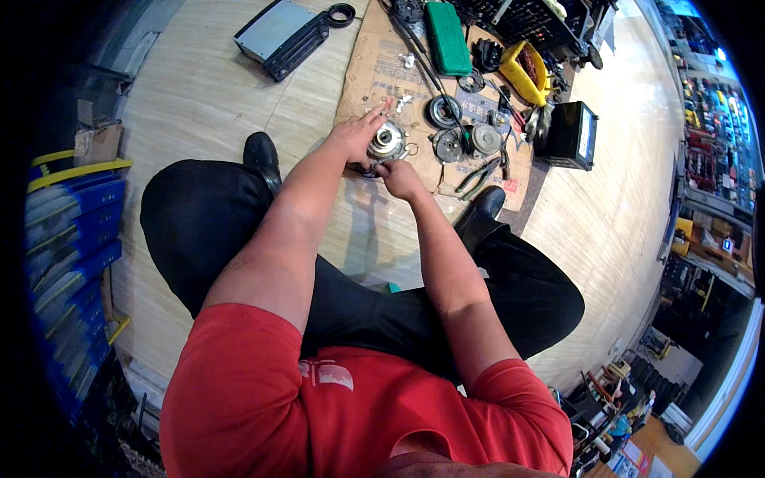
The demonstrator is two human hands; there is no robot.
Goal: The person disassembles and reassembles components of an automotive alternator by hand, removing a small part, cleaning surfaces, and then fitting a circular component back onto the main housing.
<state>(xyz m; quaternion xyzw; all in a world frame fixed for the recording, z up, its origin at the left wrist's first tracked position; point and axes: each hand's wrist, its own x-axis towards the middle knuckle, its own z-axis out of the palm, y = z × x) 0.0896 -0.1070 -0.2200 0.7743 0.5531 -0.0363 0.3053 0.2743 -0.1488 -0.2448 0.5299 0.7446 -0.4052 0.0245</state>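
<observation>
A round, shiny metal machine part (386, 139) with a raised hub lies at the near left of a flattened cardboard sheet (374, 76). My left hand (355, 139) is against its left side, fingers reaching past its far edge and thumb near its front, gripping it. Curled at its near edge is my right hand (400, 178), the fingertips pressed to the rim; anything small between them is hidden. Right of it lie a round metal plate (449, 146), a grey pulley-like disc (484, 139) and a black ring-shaped pulley (443, 111). Green-handled pliers (478, 177) rest near my right shoe.
Farther back are a green case (448, 38), a yellow container (524, 73) and a black crate (526, 20). A black battery (567, 135) stands at the right. A car-stereo-like box (280, 36) and a black ring (341, 14) sit on the floor. Blue bins (76, 231) line the left.
</observation>
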